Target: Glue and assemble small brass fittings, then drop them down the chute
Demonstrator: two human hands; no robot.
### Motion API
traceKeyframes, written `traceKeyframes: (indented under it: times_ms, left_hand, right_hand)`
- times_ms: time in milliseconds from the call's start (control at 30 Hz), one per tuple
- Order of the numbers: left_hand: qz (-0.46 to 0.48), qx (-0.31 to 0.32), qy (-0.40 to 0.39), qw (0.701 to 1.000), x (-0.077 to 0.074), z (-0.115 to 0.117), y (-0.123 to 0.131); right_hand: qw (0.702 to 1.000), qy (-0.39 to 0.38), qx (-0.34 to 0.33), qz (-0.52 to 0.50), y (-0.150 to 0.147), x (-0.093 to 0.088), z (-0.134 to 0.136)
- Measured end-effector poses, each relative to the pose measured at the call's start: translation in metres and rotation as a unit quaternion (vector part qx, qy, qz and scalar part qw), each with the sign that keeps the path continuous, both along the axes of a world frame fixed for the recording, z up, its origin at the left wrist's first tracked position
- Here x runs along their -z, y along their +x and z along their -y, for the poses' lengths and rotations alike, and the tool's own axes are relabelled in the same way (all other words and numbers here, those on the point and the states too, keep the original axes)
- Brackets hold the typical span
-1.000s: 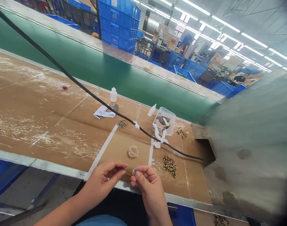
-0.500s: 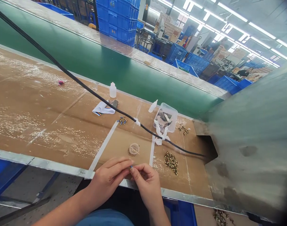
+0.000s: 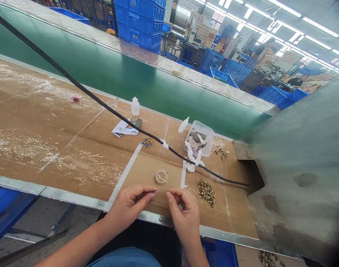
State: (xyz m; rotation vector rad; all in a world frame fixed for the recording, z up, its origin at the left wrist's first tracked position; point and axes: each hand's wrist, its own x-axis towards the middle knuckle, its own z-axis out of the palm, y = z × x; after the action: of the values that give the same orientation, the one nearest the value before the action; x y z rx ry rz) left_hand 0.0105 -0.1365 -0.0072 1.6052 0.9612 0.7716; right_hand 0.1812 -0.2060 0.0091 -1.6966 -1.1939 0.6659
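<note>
Head view.

- **Left hand**: thumb and forefinger are pinched on a small dark part, held just on the near side of the round clear dish.
- **Right hand**: on the near side of the dish and to its right, close to the part but not touching it. The fingers are curled inward; whether they hold anything cannot be told.
- **Handling note (a judgement):** so tiny a piece is best gripped at the very fingertips and kept over the cardboard sheet, so that a slip lands on the sheet.
- **Right of the dish:** a heap of brass-coloured parts.
- **Beyond the dish:** a black cable, a clear plastic box and a white bottle.
- **Further beyond the dish:** a green conveyor belt, stacked blue crates and ceiling strip lights.
</note>
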Motion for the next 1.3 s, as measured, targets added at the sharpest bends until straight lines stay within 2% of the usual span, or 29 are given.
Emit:
traceKeyframes:
  times_ms: [67, 200, 533, 800, 933, 1100, 1300]
  left_hand:
    - [0.003, -0.004, 0.006, 1.000, 0.000, -0.003, 0.000]
    - [-0.005, -0.014, 0.014, 1.000, 0.000, -0.009, 0.000]
    - [0.008, -0.037, -0.037, 0.999, 0.002, -0.007, 0.001]
    - [0.004, -0.040, -0.020, 0.999, 0.004, -0.007, 0.001]
    - [0.005, -0.048, -0.009, 0.999, 0.002, -0.008, 0.002]
    - [0.011, -0.040, -0.002, 0.999, 0.001, -0.008, 0.002]
    - [0.001, -0.038, 0.027, 0.999, 0.000, -0.007, 0.000]
  right_hand:
    - [0.999, 0.023, 0.013, 0.048, 0.004, 0.001, -0.004]
    - [0.991, 0.064, -0.001, 0.114, 0.006, 0.001, -0.014]
    - [0.982, 0.090, -0.012, 0.167, 0.001, -0.001, -0.030]
    - [0.986, 0.087, -0.021, 0.142, 0.006, -0.003, -0.027]
    - [0.990, 0.107, 0.007, 0.096, 0.009, -0.014, -0.022]
    - [0.990, 0.114, -0.020, 0.078, 0.002, -0.030, -0.019]
    - [0.990, 0.106, -0.037, 0.088, -0.003, -0.032, -0.020]
